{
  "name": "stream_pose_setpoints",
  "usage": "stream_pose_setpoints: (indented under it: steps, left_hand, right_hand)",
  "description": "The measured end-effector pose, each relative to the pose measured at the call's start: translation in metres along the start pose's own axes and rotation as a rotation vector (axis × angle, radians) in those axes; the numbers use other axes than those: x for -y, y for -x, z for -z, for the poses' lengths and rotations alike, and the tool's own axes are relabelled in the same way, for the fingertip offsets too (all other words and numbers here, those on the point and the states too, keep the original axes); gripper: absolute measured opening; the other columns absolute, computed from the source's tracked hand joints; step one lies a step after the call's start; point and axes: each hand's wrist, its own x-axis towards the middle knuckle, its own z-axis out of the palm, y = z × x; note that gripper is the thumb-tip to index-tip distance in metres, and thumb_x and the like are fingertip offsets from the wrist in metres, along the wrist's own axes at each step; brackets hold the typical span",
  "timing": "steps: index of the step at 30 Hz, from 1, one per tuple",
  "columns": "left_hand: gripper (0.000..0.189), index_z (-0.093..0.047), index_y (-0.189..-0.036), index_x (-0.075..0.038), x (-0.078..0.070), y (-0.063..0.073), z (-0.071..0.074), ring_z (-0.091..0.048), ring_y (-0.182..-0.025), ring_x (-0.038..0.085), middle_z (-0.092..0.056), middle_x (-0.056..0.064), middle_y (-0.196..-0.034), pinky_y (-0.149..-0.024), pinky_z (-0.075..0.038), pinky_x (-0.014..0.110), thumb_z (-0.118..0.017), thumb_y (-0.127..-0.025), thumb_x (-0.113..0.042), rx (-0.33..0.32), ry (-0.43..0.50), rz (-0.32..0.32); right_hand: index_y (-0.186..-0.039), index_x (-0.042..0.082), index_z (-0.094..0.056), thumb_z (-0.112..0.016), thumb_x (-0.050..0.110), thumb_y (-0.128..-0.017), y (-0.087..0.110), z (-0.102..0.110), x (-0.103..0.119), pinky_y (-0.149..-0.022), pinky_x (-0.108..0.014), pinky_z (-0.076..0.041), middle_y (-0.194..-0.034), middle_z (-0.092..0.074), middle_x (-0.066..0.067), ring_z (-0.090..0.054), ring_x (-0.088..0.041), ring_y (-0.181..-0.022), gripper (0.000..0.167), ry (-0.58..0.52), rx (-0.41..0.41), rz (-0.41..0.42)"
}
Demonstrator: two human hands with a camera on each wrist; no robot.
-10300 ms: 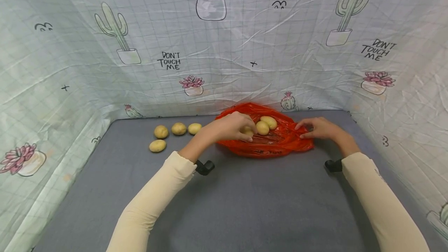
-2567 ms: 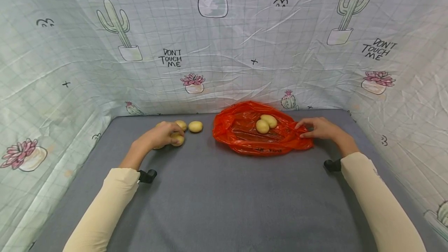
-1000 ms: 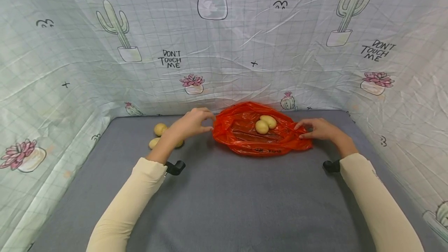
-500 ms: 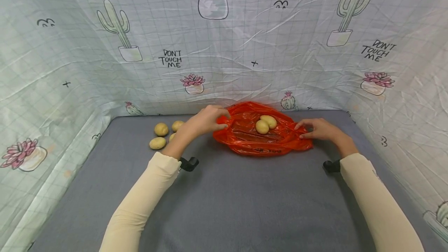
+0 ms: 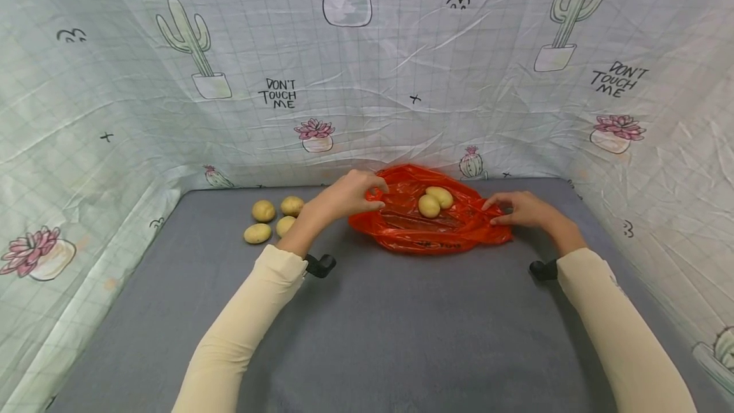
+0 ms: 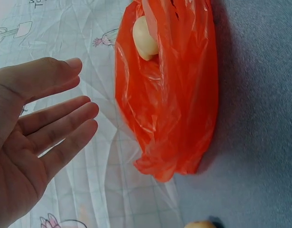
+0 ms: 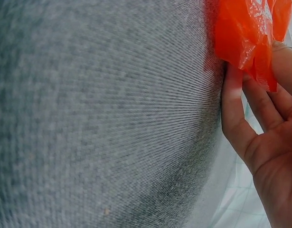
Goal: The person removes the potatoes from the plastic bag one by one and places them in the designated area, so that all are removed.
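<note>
A red plastic bag [image 5: 421, 244] lies at the back of the table, its mouth spread, with two yellow potatoes [image 5: 429, 206] inside. My left hand [image 5: 350, 195] is over the bag's left rim, thumb and fingers apart and holding nothing. In the left wrist view, its fingers [image 6: 65, 128] are extended beside the bag [image 6: 183, 95], where a potato [image 6: 145, 38] shows in the mouth. My right hand [image 5: 524, 209] pinches the bag's right edge; in the right wrist view, the red plastic [image 7: 252, 52] runs between thumb and fingers.
Several loose potatoes [image 5: 258, 233] form a group on the grey table [image 5: 401, 336], left of my left forearm. A white cloth [image 5: 390, 81] printed with cacti stands behind the table and at both sides.
Earlier the bag held three potatoes; now two. My left hand set a potato among those on the table, let go, and moved right to the bag. My right hand has stayed on the edge.
</note>
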Motion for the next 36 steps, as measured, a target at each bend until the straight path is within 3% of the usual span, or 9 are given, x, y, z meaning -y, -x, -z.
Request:
stream_pose_setpoints:
  steps: [8, 21, 29, 36]
  left_hand:
    - [0.025, -0.074, -0.115, -0.006, -0.004, -0.01, -0.004, -0.066, -0.105, 0.026, -0.072, 0.011, -0.116, -0.093, -0.054, 0.035, -0.076, -0.093, -0.017, 0.018, -0.003, -0.025]
    - [0.031, -0.07, -0.121, -0.006, -0.01, -0.033, -0.005, -0.065, -0.109, 0.026, -0.07, 0.007, -0.119, -0.095, -0.052, 0.034, -0.075, -0.094, -0.021, 0.064, 0.009, 0.039]
    - [0.038, -0.067, -0.127, -0.004, -0.01, -0.05, -0.005, -0.063, -0.112, 0.025, -0.068, 0.008, -0.123, -0.098, -0.05, 0.033, -0.073, -0.096, -0.024, 0.12, 0.029, 0.093]
    - [0.032, -0.069, -0.121, -0.004, -0.007, -0.068, -0.006, -0.06, -0.106, 0.022, -0.07, 0.011, -0.118, -0.097, -0.049, 0.035, -0.072, -0.096, -0.025, 0.205, -0.005, 0.069]
  right_hand:
    - [-0.118, 0.016, -0.071, -0.081, 0.028, -0.088, 0.0, -0.001, -0.002, -0.081, -0.041, -0.046, -0.122, -0.069, -0.014, -0.058, -0.024, -0.095, 0.034, 0.01, -0.023, 0.02]
    - [-0.12, 0.016, -0.071, -0.08, 0.027, -0.09, 0.001, 0.0, 0.002, -0.088, -0.048, -0.047, -0.123, -0.069, -0.014, -0.06, -0.027, -0.102, 0.033, 0.002, -0.004, -0.014]
    - [-0.12, 0.016, -0.071, -0.079, 0.029, -0.09, 0.0, 0.001, 0.001, -0.09, -0.05, -0.047, -0.125, -0.068, -0.016, -0.061, -0.029, -0.106, 0.034, -0.009, 0.005, -0.019]
    - [-0.121, 0.015, -0.071, -0.079, 0.026, -0.09, -0.001, 0.002, 0.003, -0.091, -0.051, -0.048, -0.126, -0.067, -0.016, -0.061, -0.03, -0.107, 0.033, -0.014, 0.012, -0.016]
